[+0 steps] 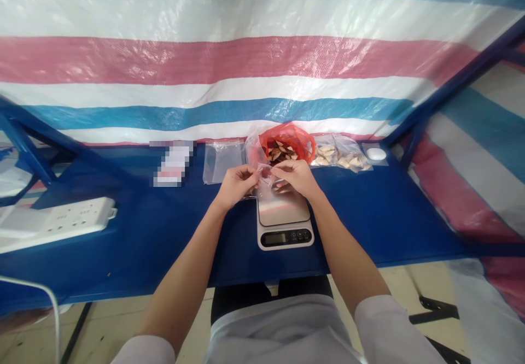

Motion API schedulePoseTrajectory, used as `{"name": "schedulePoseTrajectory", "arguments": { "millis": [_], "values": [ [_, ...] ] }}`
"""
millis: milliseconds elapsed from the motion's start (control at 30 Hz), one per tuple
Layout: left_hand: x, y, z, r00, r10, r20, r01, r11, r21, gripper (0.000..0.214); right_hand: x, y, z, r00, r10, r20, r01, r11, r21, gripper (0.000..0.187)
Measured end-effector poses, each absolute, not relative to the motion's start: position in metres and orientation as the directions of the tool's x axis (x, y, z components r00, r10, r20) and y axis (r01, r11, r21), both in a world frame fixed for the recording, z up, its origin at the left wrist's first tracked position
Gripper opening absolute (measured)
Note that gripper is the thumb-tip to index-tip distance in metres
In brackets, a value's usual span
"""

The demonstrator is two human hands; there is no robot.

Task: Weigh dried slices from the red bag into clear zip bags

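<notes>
Between my two hands a small clear plastic bag (266,174) is held up over the back of the kitchen scale (284,211). My left hand (239,185) pinches its left edge, and my right hand (296,176) pinches the right edge with thumb and fingers. What the bag holds, if anything, I cannot make out. The white scale has a metal plate and a dark display at its front. Right behind my hands stands an open red plastic bag (293,134) with dried brown-and-cream slices (282,152) inside.
Filled clear bags of pale slices (350,159) lie right of the red bag, beside a white round object (376,153). Flat clear bags (223,162) lie to the left. A white power strip (82,216) sits on the blue table (164,244). Striped sheeting (205,60) hangs behind.
</notes>
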State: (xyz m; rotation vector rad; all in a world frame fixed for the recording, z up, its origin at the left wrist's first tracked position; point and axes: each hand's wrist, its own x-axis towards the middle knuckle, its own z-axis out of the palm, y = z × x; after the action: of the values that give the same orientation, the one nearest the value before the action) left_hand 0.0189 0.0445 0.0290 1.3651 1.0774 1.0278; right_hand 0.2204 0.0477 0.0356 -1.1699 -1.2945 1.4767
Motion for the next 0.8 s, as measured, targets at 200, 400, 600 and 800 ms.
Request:
{"name": "schedulePoseTrajectory", "arguments": {
  "millis": [200, 400, 600, 800],
  "values": [
    [0.007, 0.043, 0.039, 0.214, 0.975, 0.055, 0.140, -0.086, 0.986, 0.025, 0.223, 0.048, 0.036, -0.188, 0.982, -0.033, 0.083, -0.018, -0.996, 0.020],
    [0.004, 0.043, 0.042, 0.214, 0.972, 0.094, 0.159, -0.129, 0.979, 0.020, 0.227, 0.048, 0.038, -0.184, 0.975, 0.127, 0.271, 0.174, -0.947, 0.014],
    [0.002, 0.042, 0.045, 0.257, 0.959, 0.118, 0.130, -0.155, 0.979, 0.018, 0.234, 0.052, 0.044, -0.260, 0.917, 0.303, 0.412, 0.389, -0.824, 0.012],
    [-0.001, 0.042, 0.054, 0.265, 0.953, 0.145, 0.129, -0.185, 0.974, 0.025, 0.233, 0.055, 0.053, -0.292, 0.921, 0.257, 0.343, 0.352, -0.871, 0.014]
  ]
}}
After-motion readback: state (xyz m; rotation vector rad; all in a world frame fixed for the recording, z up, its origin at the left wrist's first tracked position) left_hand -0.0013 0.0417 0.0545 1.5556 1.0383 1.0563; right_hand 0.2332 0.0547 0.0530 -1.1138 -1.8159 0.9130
